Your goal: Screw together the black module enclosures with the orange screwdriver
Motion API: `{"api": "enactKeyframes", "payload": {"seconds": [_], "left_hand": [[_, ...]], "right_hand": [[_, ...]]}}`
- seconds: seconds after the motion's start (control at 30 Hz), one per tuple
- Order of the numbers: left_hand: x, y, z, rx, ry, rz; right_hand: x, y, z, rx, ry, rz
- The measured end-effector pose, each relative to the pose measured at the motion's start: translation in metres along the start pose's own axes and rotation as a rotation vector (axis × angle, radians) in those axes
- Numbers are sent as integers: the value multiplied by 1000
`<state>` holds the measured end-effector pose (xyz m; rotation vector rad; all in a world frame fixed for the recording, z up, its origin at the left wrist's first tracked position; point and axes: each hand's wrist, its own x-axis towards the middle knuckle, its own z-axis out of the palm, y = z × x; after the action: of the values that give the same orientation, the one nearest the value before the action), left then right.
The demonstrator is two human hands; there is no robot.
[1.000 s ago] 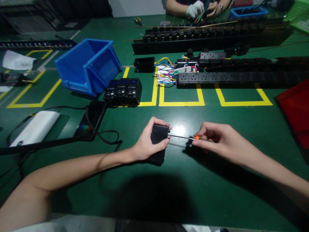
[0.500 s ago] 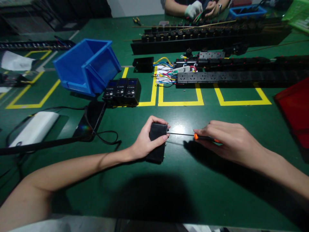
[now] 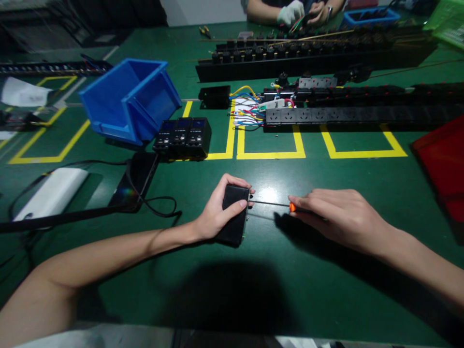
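We are seeing the left hand [image 3: 213, 215] clasping a black box [image 3: 234, 222] just above or upon the green table [image 3: 308, 290]; its thumb is pressing over the top face, and its other fingers are curling around the far end; the right hand [image 3: 337, 212] is gripping a screwdriver [image 3: 271, 203] by the handle, near the orange collar [image 3: 292, 207]. What we are mainly noting is this: the box is lying to the left of the right hand, well apart from it, and only the thin shaft is bridging the space between them; the long axis of the box is running away from the wearer, its far end leaning slightly to the right, while the shaft is pointing leftward, nearly square to this axis; it is reaching the right-hand edge of the box closer to the far end, just beside the left fingertips, so the left hand is the nearer one; along the same edge some small metal parts are showing. We are not managing to see clearly the tip of the shaft, so we are not telling whether it is sitting in a screw; the right fingers are hiding most of the handle, the left palm is covering one side of the box, and the picture's border is cutting off the right forearm.
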<state>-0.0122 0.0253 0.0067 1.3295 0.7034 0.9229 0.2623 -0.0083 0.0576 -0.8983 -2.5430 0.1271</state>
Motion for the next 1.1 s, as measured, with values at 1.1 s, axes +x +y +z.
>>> {"api": "enactKeyframes", "payload": {"seconds": [1.1], "left_hand": [[0, -2, -1, -5, 26, -39]], "right_hand": [[2, -9, -8, -289, 36, -269]]}}
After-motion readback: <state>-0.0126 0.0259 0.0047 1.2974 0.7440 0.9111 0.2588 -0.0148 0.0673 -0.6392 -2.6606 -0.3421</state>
